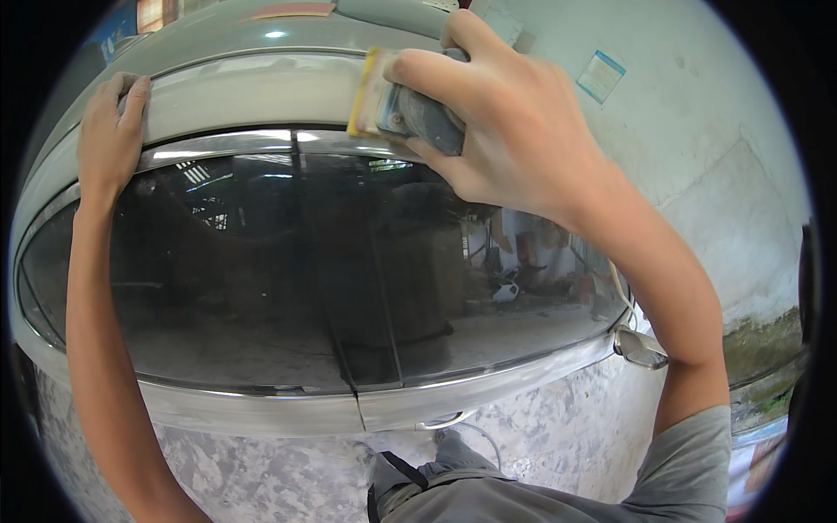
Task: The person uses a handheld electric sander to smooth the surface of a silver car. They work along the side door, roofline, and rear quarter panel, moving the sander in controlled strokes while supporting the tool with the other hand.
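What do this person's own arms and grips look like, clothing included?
The right arm wears a short, plain grey fabric sleeve ending above the elbow. The left arm is bare as far as it shows. The left grip and right grip are both ungloved, with no watch or bracelet visible.

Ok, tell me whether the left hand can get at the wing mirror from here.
Probably not without shifting: the left hand rests on the car's roof edge at far left, while the wing mirror sits at far right, past the side windows.

The left hand (pixel 112 135) lies on the car roof (pixel 244 94), left of the sander (pixel 427 120) in the right hand (pixel 523 126). The mirror (pixel 643 349) is right of the windows (pixel 218 279).
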